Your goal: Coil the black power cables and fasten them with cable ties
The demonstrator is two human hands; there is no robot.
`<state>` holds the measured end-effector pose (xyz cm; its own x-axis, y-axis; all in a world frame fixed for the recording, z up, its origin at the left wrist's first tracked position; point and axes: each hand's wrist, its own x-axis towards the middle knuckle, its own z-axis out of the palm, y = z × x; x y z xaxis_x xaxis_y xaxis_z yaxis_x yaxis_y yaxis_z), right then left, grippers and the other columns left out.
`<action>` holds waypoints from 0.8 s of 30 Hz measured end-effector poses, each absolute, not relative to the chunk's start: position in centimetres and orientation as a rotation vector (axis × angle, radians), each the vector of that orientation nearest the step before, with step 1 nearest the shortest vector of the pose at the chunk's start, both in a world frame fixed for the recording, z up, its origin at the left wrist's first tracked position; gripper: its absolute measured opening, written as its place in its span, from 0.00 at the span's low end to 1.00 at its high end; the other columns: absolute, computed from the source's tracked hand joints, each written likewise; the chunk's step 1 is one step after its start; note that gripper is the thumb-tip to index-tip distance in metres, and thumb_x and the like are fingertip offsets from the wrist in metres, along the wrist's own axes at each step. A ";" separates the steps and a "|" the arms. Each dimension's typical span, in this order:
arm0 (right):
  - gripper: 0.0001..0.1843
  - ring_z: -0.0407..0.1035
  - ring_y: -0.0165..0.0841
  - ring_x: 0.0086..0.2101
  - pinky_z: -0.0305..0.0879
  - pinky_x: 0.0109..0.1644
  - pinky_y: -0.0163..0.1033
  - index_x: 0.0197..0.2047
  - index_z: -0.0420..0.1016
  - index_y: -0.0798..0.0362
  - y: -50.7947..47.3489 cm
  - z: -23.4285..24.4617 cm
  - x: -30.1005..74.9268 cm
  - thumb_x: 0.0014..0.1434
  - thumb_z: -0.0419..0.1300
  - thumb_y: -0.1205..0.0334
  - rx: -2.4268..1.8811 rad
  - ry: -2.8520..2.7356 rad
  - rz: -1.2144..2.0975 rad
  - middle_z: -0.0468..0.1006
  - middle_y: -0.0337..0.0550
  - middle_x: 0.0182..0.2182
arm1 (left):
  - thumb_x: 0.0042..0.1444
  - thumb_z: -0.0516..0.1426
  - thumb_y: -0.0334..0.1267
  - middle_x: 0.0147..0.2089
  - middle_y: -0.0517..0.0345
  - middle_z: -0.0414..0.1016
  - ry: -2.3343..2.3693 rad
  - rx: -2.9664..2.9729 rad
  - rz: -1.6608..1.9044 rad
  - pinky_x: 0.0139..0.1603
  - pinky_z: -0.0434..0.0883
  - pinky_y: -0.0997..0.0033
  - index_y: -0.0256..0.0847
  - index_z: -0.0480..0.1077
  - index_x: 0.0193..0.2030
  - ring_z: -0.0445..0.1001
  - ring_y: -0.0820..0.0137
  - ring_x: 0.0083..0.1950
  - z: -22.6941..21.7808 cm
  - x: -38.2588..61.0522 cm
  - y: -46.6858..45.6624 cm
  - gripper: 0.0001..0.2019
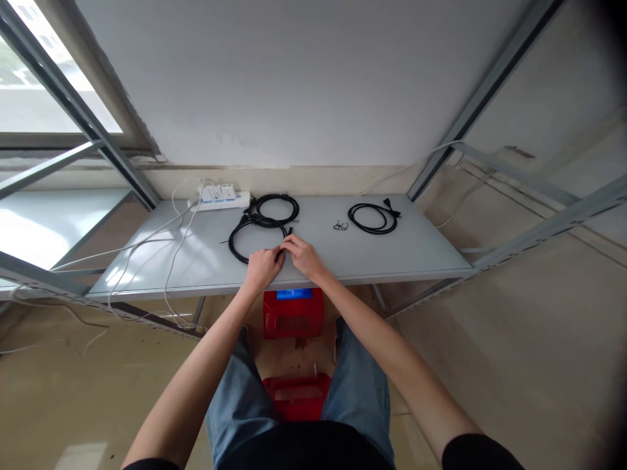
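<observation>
Fingers (pixel 294 243) pinching coiled cable (pixel 231 241), widest sideways, end (pixel 290 230) apparently pointing away.

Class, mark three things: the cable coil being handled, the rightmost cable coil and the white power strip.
Handled cable coil (pixel 232 243): head view, left side of its ring.
Rightmost cable coil (pixel 375 231): head view, near edge of its ring.
White power strip (pixel 230 203): head view, front of its casing.

Black cable coils (pixel 231 243), three: two near middle of long shelf (pixel 401 251), one toward its right end. Thin tie clump (pixel 341 226), one, on shelf. White power strip (pixel 230 202), one, shelf's rear left. Red box-like things (pixel 294 307), two, lower than shelf. Hands (pixel 302 258), two, by shelf's front edge.
</observation>
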<state>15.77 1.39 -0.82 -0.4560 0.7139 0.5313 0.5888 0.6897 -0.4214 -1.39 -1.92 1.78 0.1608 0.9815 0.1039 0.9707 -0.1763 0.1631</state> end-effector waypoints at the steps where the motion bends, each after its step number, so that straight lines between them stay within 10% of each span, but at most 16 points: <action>1: 0.19 0.75 0.35 0.49 0.69 0.51 0.35 0.52 0.82 0.51 1.5 -1.0 15.8 0.76 0.49 0.71 -0.974 -2.182 0.228 0.78 0.49 0.52 | 0.76 0.46 0.51 0.50 0.40 0.86 1.979 2.348 0.286 0.49 0.72 0.59 0.47 0.77 0.66 0.84 0.48 0.51 1.7 -1.4 -1.9 0.25; 24: 0.16 0.74 0.35 0.45 0.67 0.46 0.37 0.50 0.83 0.51 1.2 -0.9 15.9 0.77 0.52 0.68 -1.037 -2.187 0.179 0.78 0.48 0.47 | 0.76 0.47 0.50 0.50 0.41 0.86 1.974 2.353 0.285 0.49 0.71 0.60 0.48 0.77 0.66 0.84 0.50 0.50 1.6 -1.3 -1.7 0.24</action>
